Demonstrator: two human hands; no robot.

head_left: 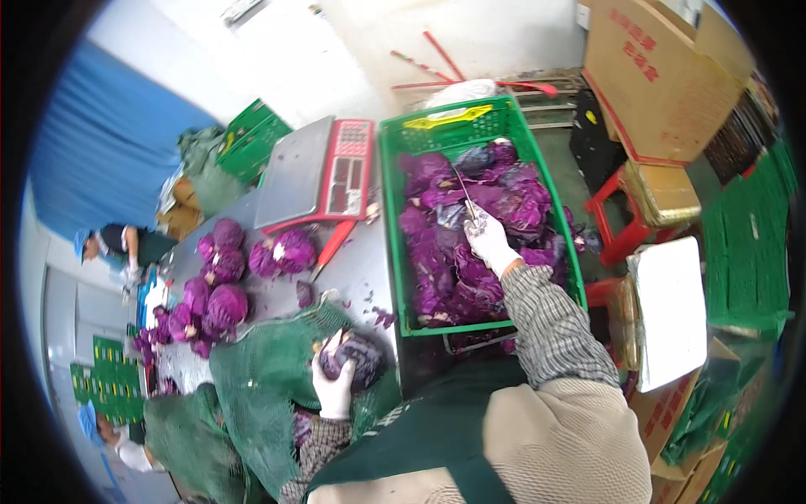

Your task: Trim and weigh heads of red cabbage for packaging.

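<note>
My left hand point(334, 388), in a white glove, grips a dark red cabbage point(359, 361) on a green mesh sack point(260, 365) at the table's near edge. In my gloved right hand point(489, 238) is a knife, its narrow blade point(463, 186) pointing up and left. That hand is over a green plastic crate point(388, 252) heaped with purple cabbage leaves point(453, 277). Left of the crate, several trimmed red cabbages point(227, 307) lie on the metal table point(357, 277).
A red and grey scale point(294, 176) stands at the table's far side, with a red-handled knife point(334, 248) before it. Right of the crate are red stools point(617, 227), a cardboard box point(663, 80) and a white board point(669, 311). Two people in blue caps point(82, 242) are at far left.
</note>
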